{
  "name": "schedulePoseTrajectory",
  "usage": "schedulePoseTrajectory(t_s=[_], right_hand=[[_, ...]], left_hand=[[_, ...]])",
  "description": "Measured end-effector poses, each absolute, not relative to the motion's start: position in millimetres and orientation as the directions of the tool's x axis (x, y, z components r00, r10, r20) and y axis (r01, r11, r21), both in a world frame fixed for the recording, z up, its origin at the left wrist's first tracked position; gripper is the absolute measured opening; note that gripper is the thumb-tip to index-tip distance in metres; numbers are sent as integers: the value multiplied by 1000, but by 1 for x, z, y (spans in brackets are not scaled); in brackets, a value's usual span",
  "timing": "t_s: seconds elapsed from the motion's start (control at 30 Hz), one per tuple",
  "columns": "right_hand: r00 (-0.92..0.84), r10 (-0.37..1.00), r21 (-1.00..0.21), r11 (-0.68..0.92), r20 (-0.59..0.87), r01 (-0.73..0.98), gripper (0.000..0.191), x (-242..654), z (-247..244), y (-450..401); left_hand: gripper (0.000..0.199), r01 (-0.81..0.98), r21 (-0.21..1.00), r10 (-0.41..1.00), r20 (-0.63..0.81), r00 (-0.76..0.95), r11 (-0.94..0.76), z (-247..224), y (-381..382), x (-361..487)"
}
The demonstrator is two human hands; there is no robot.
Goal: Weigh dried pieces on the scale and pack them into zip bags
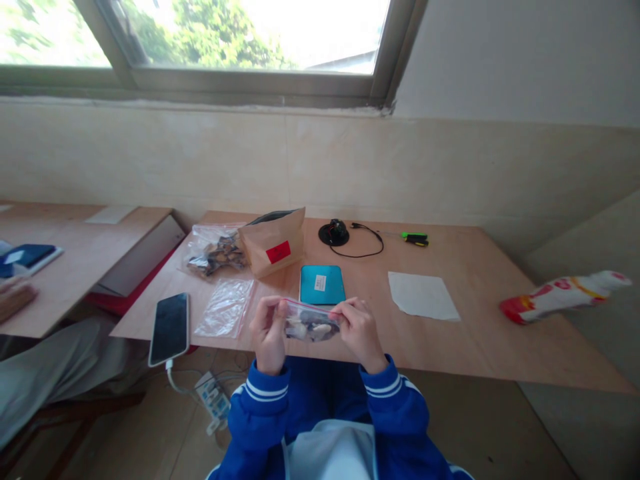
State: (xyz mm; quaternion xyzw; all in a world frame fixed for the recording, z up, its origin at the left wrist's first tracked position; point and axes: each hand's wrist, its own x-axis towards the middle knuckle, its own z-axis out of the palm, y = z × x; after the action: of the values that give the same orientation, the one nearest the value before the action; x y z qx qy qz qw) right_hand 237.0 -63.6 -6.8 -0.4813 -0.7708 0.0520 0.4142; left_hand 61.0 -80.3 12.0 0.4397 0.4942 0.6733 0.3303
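Between my two hands hangs a small clear zip bag (311, 325) with a reddish seal strip and pale and dark dried pieces inside. My left hand (269, 333) pinches its left top corner. The right top corner is pinched by my right hand (358, 332). Just beyond the bag lies a teal, flat square device (323, 284) with a white label. To the left of my left hand rests a flat clear zip bag (225, 308). A larger clear bag of brown dried pieces (215, 255) leans beside an open kraft paper pouch (275, 244) with a red label.
A phone (170, 328) with a white cable overhangs the table's front edge. Farther back are a black round-based device (334, 232) with a cable and a green-black screwdriver (415, 239). White paper (423, 296) and a red-white bottle (560, 297) lie right. Another person's hand (17, 297) is far left.
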Motion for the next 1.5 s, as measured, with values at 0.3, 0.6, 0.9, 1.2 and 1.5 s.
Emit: schedulePoseTrajectory(t_s=[0.3, 0.6, 0.9, 1.2, 1.5], right_hand=[[-274, 822, -571, 550, 500, 610, 20, 238, -16, -58], [-189, 823, -629, 539, 536, 561, 20, 251, -13, -45], [161, 880, -785, 299, 446, 543, 19, 262, -14, -36], [-48, 927, -862, 365, 373, 352, 22, 248, 1, -15], [-473, 616, -540, 785, 630, 303, 27, 186, 95, 75]], left_hand=[[24, -23, 958, 830, 237, -505, -287, 7, -75, 52], [28, -129, 949, 843, 189, -504, -289, 2, -58, 53], [32, -336, 899, 878, 100, -468, -281, 1, -32, 67], [27, -200, 914, 788, 174, -591, -352, 10, -27, 33], [11, 155, 965, 521, 245, -818, -211, 70, 49, -144]])
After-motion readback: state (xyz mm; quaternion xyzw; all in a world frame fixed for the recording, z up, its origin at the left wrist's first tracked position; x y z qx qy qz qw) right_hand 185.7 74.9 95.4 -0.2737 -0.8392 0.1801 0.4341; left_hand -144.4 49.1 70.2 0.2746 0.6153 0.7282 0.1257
